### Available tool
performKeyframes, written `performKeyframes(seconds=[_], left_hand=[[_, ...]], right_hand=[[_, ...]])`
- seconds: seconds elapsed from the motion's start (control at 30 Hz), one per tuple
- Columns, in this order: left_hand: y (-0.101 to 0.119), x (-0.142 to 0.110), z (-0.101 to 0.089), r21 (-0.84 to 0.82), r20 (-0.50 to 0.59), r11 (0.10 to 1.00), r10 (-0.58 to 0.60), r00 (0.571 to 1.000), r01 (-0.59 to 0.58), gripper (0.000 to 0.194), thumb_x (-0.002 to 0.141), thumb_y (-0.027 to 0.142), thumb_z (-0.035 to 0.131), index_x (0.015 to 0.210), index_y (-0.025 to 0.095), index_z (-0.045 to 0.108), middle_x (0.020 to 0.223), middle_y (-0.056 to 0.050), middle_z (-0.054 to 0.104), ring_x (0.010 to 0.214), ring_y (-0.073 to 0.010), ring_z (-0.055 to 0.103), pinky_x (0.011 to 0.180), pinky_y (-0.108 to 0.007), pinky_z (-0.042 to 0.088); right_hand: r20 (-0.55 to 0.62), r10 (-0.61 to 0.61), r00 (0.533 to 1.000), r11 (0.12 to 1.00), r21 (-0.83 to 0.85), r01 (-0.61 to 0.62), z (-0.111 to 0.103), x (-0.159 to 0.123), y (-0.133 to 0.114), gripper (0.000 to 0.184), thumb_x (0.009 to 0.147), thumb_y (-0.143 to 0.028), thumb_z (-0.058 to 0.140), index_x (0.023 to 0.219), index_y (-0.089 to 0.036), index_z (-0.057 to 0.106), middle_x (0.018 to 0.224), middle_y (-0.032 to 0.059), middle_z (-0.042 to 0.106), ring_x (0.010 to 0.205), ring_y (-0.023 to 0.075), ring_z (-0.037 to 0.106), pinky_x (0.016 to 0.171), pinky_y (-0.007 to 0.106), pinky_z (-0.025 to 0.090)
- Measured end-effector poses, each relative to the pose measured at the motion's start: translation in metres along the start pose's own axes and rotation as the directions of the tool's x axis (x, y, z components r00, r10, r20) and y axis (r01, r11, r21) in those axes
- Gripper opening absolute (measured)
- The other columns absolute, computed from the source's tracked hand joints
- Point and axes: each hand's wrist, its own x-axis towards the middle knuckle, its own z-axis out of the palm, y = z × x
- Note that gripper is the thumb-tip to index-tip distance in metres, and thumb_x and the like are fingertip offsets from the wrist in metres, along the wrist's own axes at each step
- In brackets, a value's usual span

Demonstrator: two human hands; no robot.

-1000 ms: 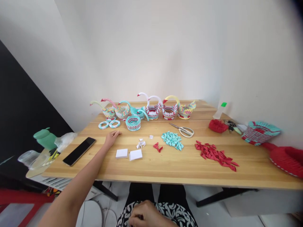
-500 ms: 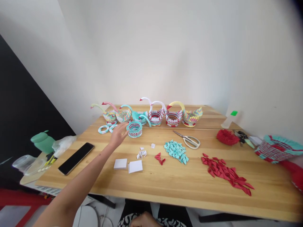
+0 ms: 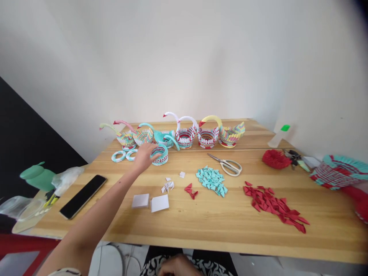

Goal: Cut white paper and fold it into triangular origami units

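At the back of the table my left hand (image 3: 144,156) is on the near-left side of a small turquoise, white and red folded-paper basket (image 3: 163,158). Its fingers lie along the far rim and the thumb along the near side, with the basket's left wall between them. Down in my lap, over black-and-white patterned cloth, rests my right hand (image 3: 179,265), fingers curled in with nothing visible in them. Two turquoise-and-white paper rings (image 3: 118,156) lie left of the basket. Behind stands a row of several paper swans, among them a red-and-white swan (image 3: 208,138).
Scissors (image 3: 230,166), turquoise paper triangles (image 3: 211,180) and red paper triangles (image 3: 274,207) lie mid-table and right. White paper stacks (image 3: 160,203) are in front, a phone (image 3: 83,196) at left. A large unfinished paper piece (image 3: 339,172) stands far right.
My left hand has moved onto the basket, its thumb and fingers now overlapping the rim. The whole view has shifted slightly. My right hand stays in my lap.
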Motion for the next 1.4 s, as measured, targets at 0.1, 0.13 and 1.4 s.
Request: performKeyframes(seconds=[0.1, 0.13, 1.4], left_hand=[[0.036, -0.038, -0.032, -0.079, -0.2, 0.991, -0.121, 0.972, 0.107, 0.037, 0.086, 0.041, 0.046, 0.118, 0.025, 0.057, 0.111, -0.006, 0.065, 0.114, -0.0266, 0.052, 0.1, -0.044, 0.037], [0.05, -0.055, -0.041, -0.106, -0.227, 0.989, -0.127, 0.966, 0.105, 0.035, 0.086, 0.039, 0.046, 0.116, 0.028, 0.058, 0.113, -0.004, 0.064, 0.113, -0.0256, 0.053, 0.098, -0.044, 0.039], [0.092, -0.047, 0.04, -0.227, 0.104, 0.968, -0.085, 0.991, 0.106, 0.036, 0.09, 0.039, 0.043, 0.114, 0.018, 0.059, 0.09, -0.007, 0.07, 0.087, -0.0209, 0.06, 0.084, -0.033, 0.038]], right_hand=[[-0.057, -0.12, 0.991, 0.989, -0.094, 0.115, -0.006, -0.004, -0.007, 0.037, 0.075, -0.058, 0.043, 0.056, -0.03, 0.059, 0.055, -0.0037, 0.056, 0.054, 0.017, 0.056, 0.049, 0.026, 0.04], [-0.074, -0.16, 0.984, 0.978, -0.145, 0.148, -0.01, -0.005, -0.011, 0.044, 0.077, -0.061, 0.038, 0.053, -0.029, 0.056, 0.051, -0.0028, 0.053, 0.051, 0.0169, 0.054, 0.047, 0.027, 0.039], [-0.508, -0.565, 0.65, 0.621, -0.781, -0.07, -0.227, 0.06, -0.084, 0.017, 0.09, -0.021, 0.046, 0.099, -0.02, 0.06, 0.09, 0.0061, 0.068, 0.084, 0.0181, 0.062, 0.075, 0.03, 0.048]])
